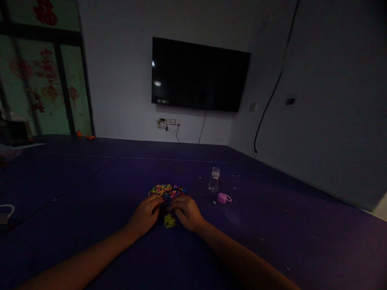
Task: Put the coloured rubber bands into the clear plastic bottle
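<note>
A heap of small, many-coloured rubber bands (167, 190) lies on the dark purple floor in front of both hands. My left hand (146, 215) rests at the heap's near left edge, its fingers bent forward and its thumb apart from them; nothing shows in it. On the right side, my right hand (188, 213) has its fingers curled over the near edge of the heap. A small pale loop, seemingly a rubber band (168, 208), shows at its thumb tip. Between the wrists sits a smaller bunch of yellow-green rubber bands (169, 220), touched by neither hand.
Right of the heap are a clear plastic bottle (213, 181) and a pink cap with a loop (222, 197). White scraps dot the purple floor (90, 181). A black cable (267, 106) hangs down the right wall. A white curved object (8, 208) is at far left.
</note>
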{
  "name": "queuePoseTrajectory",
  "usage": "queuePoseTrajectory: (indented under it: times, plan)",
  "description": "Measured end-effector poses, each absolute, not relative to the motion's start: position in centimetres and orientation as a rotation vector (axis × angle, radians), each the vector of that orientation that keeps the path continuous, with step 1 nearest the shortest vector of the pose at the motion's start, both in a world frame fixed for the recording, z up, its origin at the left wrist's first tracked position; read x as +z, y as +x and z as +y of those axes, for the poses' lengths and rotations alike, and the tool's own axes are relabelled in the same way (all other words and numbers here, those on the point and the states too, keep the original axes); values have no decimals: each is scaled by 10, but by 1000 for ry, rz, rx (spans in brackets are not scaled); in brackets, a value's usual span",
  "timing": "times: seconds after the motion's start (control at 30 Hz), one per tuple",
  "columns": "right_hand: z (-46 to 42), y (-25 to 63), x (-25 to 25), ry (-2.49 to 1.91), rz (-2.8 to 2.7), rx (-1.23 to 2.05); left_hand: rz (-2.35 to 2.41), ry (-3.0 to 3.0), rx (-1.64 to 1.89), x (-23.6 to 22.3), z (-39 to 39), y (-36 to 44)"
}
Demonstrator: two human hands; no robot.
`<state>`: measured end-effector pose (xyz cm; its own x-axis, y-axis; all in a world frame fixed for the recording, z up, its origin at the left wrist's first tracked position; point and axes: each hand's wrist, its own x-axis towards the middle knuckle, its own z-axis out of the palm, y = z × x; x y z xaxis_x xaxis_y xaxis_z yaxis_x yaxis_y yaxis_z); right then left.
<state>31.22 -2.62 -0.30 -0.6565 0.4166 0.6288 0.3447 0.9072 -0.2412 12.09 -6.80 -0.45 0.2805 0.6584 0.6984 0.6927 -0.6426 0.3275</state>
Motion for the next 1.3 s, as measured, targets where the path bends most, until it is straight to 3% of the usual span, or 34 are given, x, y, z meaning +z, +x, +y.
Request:
queuePoseTrajectory:
  times: [0.2,0.47,0.63,1.03,1.3]
  plan:
    - [-30,311,-5,-398,-2459,0,-1484,-2248,-1128,-16,-51,107]
    - [-33,310,0,-506,-2493,-24,-1709,-2380,-689,-26,-44,105]
    - [-34,309,1,-603,-2522,-63,-1765,-2426,-601,-20,-46,107]
    - [-34,307,2,-636,-2553,-61,-1681,-2392,-749,-28,-40,105]
    - [-34,309,2,-819,-2360,30,-1212,-2345,-1203,-19,-51,110]
